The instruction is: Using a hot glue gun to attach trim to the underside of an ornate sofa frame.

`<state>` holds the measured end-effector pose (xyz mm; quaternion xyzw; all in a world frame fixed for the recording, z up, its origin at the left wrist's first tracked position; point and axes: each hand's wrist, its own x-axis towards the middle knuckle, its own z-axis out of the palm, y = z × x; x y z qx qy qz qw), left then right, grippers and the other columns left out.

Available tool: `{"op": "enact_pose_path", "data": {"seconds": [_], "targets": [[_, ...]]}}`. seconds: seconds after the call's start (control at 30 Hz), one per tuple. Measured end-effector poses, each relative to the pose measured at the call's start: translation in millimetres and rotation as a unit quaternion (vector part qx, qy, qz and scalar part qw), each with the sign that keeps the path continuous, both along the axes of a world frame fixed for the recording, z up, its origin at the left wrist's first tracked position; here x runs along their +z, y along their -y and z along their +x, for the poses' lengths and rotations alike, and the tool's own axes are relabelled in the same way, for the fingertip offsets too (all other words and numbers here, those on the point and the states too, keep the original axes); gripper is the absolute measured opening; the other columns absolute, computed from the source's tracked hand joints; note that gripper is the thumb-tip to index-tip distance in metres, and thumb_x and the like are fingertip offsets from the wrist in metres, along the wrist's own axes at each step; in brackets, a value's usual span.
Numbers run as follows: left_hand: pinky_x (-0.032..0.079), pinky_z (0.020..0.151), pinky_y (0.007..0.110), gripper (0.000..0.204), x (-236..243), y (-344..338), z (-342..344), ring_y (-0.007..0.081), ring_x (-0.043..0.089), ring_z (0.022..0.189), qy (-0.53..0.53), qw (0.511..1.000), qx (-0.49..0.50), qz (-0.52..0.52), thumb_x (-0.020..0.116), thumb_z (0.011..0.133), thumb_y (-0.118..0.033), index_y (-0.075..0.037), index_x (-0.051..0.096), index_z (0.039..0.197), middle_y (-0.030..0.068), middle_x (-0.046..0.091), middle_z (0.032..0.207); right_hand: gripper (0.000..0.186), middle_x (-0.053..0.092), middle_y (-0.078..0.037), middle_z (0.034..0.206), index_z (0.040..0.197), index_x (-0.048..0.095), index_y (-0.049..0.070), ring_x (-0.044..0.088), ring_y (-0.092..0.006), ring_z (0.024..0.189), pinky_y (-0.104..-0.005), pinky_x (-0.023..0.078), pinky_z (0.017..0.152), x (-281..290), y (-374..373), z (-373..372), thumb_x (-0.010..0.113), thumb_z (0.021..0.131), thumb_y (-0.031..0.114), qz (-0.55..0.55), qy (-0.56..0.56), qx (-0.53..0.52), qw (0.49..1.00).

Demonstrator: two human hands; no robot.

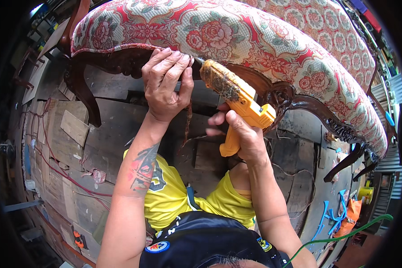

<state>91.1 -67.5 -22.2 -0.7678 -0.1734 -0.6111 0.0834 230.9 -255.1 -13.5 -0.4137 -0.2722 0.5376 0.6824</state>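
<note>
Working from afar, I hold the glue gun (pixel 253 112) in my right hand (pixel 251 139) at the sofa's (pixel 214 31) lower edge, its metal tip (pixel 200 59) just beside the bunched fingertips of my left hand (pixel 167 82), likely so both meet at one stretch of red trim (pixel 116 48). The right thumb lies along the gun; the other fingers, blurred, curl round its grip. Whether the left fingers pinch the trim, I cannot tell; a thin brown strip (pixel 188 120) hangs below. Yellow plastic, crusted amber and dark at the nose (pixel 219 80), meets woven rose upholstery and glossy carved wood (pixel 281 92).
</note>
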Motion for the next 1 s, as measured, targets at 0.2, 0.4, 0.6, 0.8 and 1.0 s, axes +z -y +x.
{"op": "enact_pose_path", "data": {"seconds": [0.2,0.4,0.6,0.8,1.0], "targets": [[0.05,0.116,0.047,0.03,0,0,0,0.0278,0.064,0.124,-0.001,1.0,0.004,0.003,0.08,0.088,-0.005,-0.009,0.079,0.117,0.004,0.071,0.123,0.047,0.076,-0.02,0.12,0.137,0.062,-0.006,0.072,-0.032,0.119,-0.0463,0.051,0.113,3,2,-5,0.073,0.1,0.021,0.045,0.054,-0.025,0.997],[0.05,0.116,0.047,0.03,1,1,0,0.0276,0.064,0.124,-0.001,1.0,0.004,0.002,0.08,0.088,-0.005,-0.009,0.079,0.118,0.0041,0.071,0.122,0.039,0.072,-0.013,0.1,0.129,0.065,-0.006,0.072,-0.0268,0.098,-0.0469,0.057,0.103,-7,-1,-3,0.073,0.101,0.02,0.058,0.026,0.002,0.998],[0.049,0.116,0.047,0.03,1,0,0,0.0277,0.064,0.124,0.001,1.0,0.002,0.0,0.08,0.088,-0.005,-0.009,0.079,0.118,0.0041,0.071,0.122,0.038,0.063,-0.008,0.088,0.133,0.06,-0.005,0.066,-0.0215,0.084,-0.0416,0.061,0.078,-12,-4,-3,0.066,0.108,0.022,0.046,0.04,0.007,0.998],[0.049,0.116,0.047,0.029,0,0,-1,0.028,0.064,0.125,-0.002,1.0,0.003,-0.001,0.079,0.089,-0.006,-0.009,0.079,0.118,0.0042,0.071,0.123,0.042,0.06,-0.007,0.085,0.137,0.057,-0.006,0.062,-0.02,0.08,-0.035,0.06,0.065,-6,-5,-4,0.065,0.11,0.026,0.033,0.036,0.011,0.999],[0.05,0.116,0.047,0.028,1,0,0,0.0281,0.064,0.124,0.0,1.0,0.001,0.0,0.079,0.089,-0.006,-0.009,0.079,0.117,0.0043,0.072,0.122,0.038,0.064,-0.005,0.082,0.137,0.058,-0.008,0.065,-0.0137,0.075,-0.0301,0.06,0.063,-3,-5,-4,0.066,0.108,0.016,0.021,0.006,0.001,1.0]]}}
